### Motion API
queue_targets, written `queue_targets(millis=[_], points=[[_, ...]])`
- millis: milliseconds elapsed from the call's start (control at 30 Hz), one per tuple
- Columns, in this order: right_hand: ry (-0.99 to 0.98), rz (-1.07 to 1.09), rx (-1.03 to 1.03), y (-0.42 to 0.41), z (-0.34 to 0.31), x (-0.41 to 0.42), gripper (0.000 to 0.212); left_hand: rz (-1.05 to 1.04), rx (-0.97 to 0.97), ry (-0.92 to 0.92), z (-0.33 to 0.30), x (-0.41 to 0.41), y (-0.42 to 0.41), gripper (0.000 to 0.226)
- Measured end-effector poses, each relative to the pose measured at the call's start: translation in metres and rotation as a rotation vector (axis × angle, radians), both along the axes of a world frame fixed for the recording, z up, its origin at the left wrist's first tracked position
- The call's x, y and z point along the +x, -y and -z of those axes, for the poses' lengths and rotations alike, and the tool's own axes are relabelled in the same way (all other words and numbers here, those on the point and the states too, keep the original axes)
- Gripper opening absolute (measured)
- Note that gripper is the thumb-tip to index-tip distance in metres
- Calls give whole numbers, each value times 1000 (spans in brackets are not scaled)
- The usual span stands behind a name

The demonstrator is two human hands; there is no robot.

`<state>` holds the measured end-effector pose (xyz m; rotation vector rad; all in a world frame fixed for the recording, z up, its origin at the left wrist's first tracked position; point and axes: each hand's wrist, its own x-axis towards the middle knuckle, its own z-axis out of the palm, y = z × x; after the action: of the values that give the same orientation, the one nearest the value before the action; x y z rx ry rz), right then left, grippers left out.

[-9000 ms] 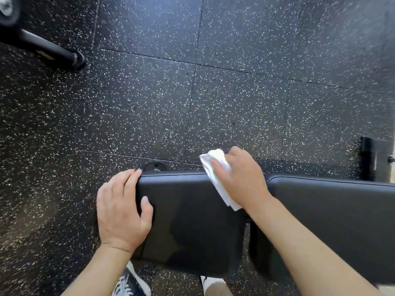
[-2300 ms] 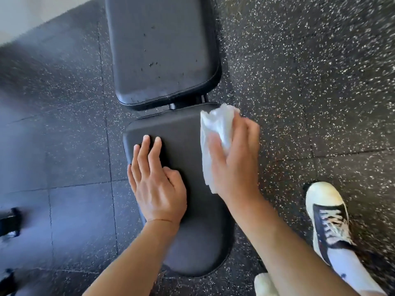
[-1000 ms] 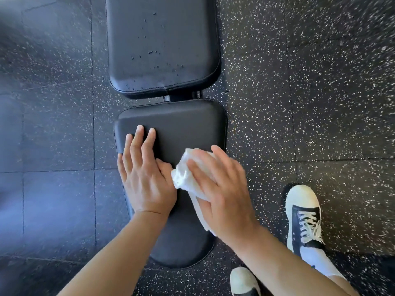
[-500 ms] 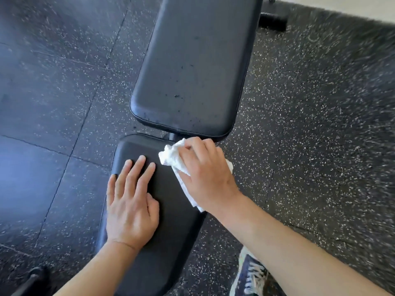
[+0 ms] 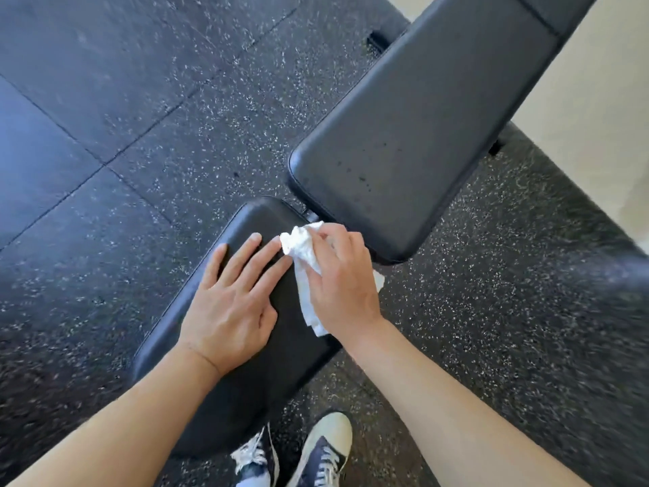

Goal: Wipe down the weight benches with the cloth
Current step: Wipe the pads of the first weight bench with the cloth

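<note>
Head view, bench (image 5: 414,142) lengthwise toward upper-right

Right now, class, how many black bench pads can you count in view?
3. The seat pad lies under both hands; the long back pad runs beyond it to the upper right; another pad's end shows at the top edge.

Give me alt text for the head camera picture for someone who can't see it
A right hand grips a crumpled white cloth on a black padded bench seat, while the left hand rests flat beside it. The longer black back pad, dotted with small specks, stretches away over speckled black rubber flooring; two dark sneakers show below.
</note>
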<state>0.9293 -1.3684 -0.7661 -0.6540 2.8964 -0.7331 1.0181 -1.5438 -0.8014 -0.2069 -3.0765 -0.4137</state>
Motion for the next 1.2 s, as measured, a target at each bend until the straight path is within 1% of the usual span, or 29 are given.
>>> queue_targets(millis=[200,300,367,433,500,533,600,700,767,833,900,967,1033,1100,1200], points=[[-56,-23,-14,9,9,-11,39,22,5,11,0,0,0,67],[-19,-40,-20,9,6,-13,39,31,16,48,-5,-1,0,65],[35,-80,-24,7,-1,-21,35,17,34,74,-13,-4,-2,64],[50,-140,-34,2,-15,-32,27,-37,46,93,-27,-12,-8,58],[32,-177,-23,-7,-26,-47,16,-121,99,110,-36,-27,-16,49],[25,-176,-30,-14,-34,-53,11,-193,140,114,-42,-36,-21,47],[49,-155,-67,-27,-47,-63,8,-371,199,96,-51,-52,-30,49],[70,-215,-72,-53,-61,-76,17,-567,214,80,-49,-79,-42,50],[69,-260,-50,-73,-63,-88,23,-686,206,148,-39,-96,-53,45],[44,-282,-33,-93,-59,-102,28,-779,139,187,-26,-107,-64,41],[24,-324,-22,-109,-47,-114,27,-799,37,156,-11,-107,-70,39],[10,-405,19,-121,-28,-119,28,-791,1,106,-1,-107,-70,39],[-62,-469,52,-122,-5,-117,32,-803,-12,60,2,-107,-68,38],[-149,-478,27,-110,15,-117,34,-823,-29,18,3,-110,-70,37],[-208,-442,-40,-67,28,-127,30,-826,-19,-16,3,-111,-69,37]])
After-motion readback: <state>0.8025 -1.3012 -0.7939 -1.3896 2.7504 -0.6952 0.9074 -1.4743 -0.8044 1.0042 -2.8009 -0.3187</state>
